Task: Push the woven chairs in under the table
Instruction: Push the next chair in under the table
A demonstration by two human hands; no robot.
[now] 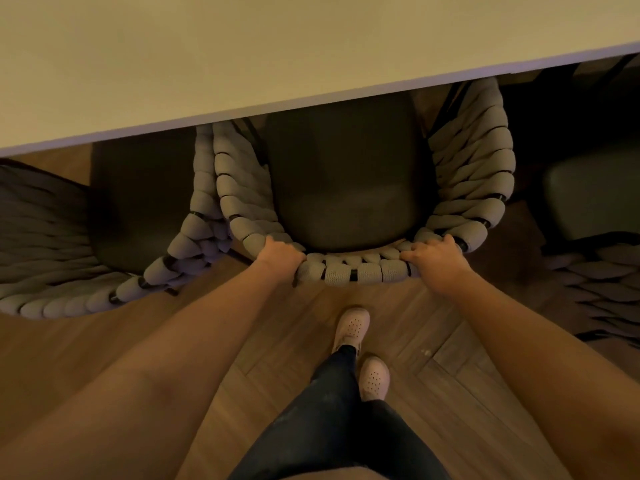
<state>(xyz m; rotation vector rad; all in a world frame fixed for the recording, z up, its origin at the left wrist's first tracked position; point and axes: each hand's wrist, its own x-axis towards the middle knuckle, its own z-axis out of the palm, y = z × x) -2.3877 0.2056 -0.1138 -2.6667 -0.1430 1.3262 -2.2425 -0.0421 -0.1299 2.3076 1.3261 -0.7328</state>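
Observation:
A woven chair (360,270) with a grey rope-wrapped back and a dark seat cushion stands straight ahead, its front half under the pale table (242,57). My left hand (278,259) grips the back rim on the left, fingers curled over the weave. My right hand (434,259) grips the same rim on the right. A second woven chair (187,247) stands to the left, touching the first one's side, its seat partly under the table. A third woven chair (595,282) shows at the right edge, mostly in shadow.
The floor (433,327) is wood in a herringbone pattern. My legs in dark trousers and light shoes (351,329) stand just behind the middle chair. The table's edge runs diagonally across the upper view, rising to the right.

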